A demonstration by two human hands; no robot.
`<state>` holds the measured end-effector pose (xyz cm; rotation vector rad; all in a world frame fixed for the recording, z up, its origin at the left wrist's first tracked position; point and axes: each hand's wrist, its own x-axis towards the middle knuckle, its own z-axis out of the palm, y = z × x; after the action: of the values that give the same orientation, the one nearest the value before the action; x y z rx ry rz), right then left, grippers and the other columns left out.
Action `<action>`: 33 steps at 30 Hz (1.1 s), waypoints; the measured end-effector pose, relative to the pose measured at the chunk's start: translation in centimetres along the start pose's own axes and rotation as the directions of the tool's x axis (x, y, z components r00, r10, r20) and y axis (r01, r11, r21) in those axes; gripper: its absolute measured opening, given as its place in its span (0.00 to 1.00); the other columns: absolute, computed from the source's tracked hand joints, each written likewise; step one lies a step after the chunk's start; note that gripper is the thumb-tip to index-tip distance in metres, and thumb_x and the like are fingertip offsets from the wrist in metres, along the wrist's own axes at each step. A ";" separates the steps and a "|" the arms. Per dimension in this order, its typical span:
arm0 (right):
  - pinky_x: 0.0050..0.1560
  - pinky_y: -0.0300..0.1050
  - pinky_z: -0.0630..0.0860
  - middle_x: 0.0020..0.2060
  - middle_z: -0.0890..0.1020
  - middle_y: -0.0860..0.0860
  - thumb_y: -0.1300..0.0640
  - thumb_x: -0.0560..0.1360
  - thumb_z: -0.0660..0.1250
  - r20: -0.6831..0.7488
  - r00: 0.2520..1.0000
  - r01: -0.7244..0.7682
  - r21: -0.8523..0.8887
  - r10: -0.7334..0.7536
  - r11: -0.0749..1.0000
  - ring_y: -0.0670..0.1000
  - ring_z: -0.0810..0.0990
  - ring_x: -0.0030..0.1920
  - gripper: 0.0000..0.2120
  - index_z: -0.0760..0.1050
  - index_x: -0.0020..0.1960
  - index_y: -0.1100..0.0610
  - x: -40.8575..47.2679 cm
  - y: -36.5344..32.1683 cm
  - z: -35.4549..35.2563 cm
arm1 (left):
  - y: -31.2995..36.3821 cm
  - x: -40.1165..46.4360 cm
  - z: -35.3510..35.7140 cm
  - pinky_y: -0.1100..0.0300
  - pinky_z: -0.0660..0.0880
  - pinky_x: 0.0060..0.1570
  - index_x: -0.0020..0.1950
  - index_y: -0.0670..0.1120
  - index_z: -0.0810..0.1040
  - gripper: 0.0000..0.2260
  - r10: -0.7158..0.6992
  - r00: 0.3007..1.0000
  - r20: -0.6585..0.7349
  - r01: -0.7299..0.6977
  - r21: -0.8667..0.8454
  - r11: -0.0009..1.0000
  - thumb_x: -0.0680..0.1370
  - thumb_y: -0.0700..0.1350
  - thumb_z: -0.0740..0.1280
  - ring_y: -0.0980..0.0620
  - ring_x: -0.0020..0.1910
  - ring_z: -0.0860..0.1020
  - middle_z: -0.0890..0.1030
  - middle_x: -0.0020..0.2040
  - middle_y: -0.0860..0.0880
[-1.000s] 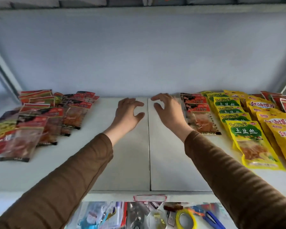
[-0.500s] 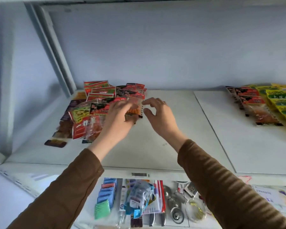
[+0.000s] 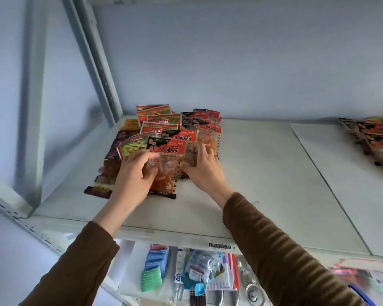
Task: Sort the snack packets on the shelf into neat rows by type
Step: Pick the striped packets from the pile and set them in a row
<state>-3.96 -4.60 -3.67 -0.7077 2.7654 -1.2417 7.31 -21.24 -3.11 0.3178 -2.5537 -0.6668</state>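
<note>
Your shelf (image 3: pixel 263 173) carries a loose, overlapping heap of snack packets (image 3: pixel 164 133) at its left end, close to the upright post (image 3: pixel 91 58). A tidier row of red packets (image 3: pixel 376 138) lies well apart at the far right. That gap is the largest risk: carry a handful across and a slick packet can slip out and drop past the front edge onto the lower shelf (image 3: pixel 197 277), among the small goods there.

Next, the heap itself. Green-and-red packets (image 3: pixel 161 122) sit at the back and dark ones (image 3: pixel 111 173) lie under its left side, so pulling from the front can drag other types along and mix the rows.

Your left hand (image 3: pixel 133 175) has its fingers curled onto the front red packet (image 3: pixel 166 164), seemingly gripping its left edge. Your right hand (image 3: pixel 201 166) rests on the packets just beside it, fingers bent over a clear-windowed one; you cannot tell whether it pinches or only presses. If one hand lifts while the other pins, the film may crease or tear.
</note>
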 end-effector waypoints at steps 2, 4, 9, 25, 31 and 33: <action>0.70 0.56 0.69 0.69 0.66 0.52 0.47 0.76 0.69 -0.033 0.999 -0.023 0.043 0.024 0.999 0.56 0.69 0.67 0.33 0.59 0.75 0.51 0.2 -0.1 0.6 | -0.8 -0.3 0.2 0.48 0.66 0.72 0.66 0.50 0.79 0.16 -0.009 1.000 0.013 0.009 -0.004 1.000 0.78 0.42 0.72 0.45 0.71 0.69 0.76 0.68 0.49; 0.62 0.50 0.74 0.71 0.64 0.52 0.50 0.76 0.70 -0.066 0.996 -0.052 0.163 0.064 0.985 0.54 0.72 0.63 0.33 0.59 0.75 0.51 0.5 -0.5 0.9 | -1.3 -0.4 0.7 0.46 0.65 0.71 0.66 0.49 0.79 0.17 0.012 1.000 0.018 -0.012 0.016 1.000 0.78 0.44 0.73 0.43 0.71 0.68 0.76 0.68 0.48; 0.59 0.56 0.80 0.64 0.75 0.52 0.56 0.72 0.76 -0.059 0.952 -0.176 0.699 0.301 0.693 0.53 0.79 0.60 0.39 0.58 0.75 0.49 1.2 -1.6 1.6 | -1.7 -0.1 1.8 0.44 0.68 0.68 0.67 0.43 0.79 0.17 0.114 0.993 0.009 -0.114 0.080 0.990 0.78 0.45 0.72 0.42 0.69 0.67 0.75 0.67 0.45; 0.47 0.54 0.83 0.50 0.85 0.51 0.72 0.77 0.64 -0.191 0.981 0.170 0.796 -0.025 0.581 0.55 0.85 0.48 0.20 0.71 0.66 0.57 0.7 -2.9 -2.3 | 1.3 3.5 -0.4 0.69 0.65 0.52 0.73 0.64 0.59 0.34 -0.113 0.975 0.194 0.221 -0.739 0.637 0.73 0.64 0.74 0.81 0.53 0.72 0.73 0.62 0.67; 0.47 0.47 0.81 0.51 0.84 0.54 0.70 0.80 0.62 -0.111 0.994 0.085 0.834 0.015 0.545 0.52 0.84 0.49 0.17 0.72 0.67 0.60 1.5 -3.1 -2.1 | 3.1 4.9 1.7 0.42 0.74 0.65 0.61 0.66 0.76 0.21 -0.053 0.920 0.389 0.375 -0.830 0.414 0.73 0.50 0.77 0.56 0.57 0.84 0.85 0.57 0.57; 0.49 0.48 0.80 0.51 0.83 0.53 0.63 0.81 0.63 -0.114 0.989 0.033 0.778 0.089 0.628 0.51 0.82 0.48 0.14 0.73 0.67 0.60 2.5 -2.2 -3.0 | 2.9 5.0 2.0 0.39 0.69 0.70 0.70 0.58 0.72 0.30 -0.097 0.920 0.379 0.388 -0.850 0.355 0.70 0.52 0.78 0.49 0.65 0.79 0.82 0.65 0.53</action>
<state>-5.95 -4.74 0.34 -0.4745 1.9181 -2.3010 1.67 -19.65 -1.23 0.2078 -1.8911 -2.2492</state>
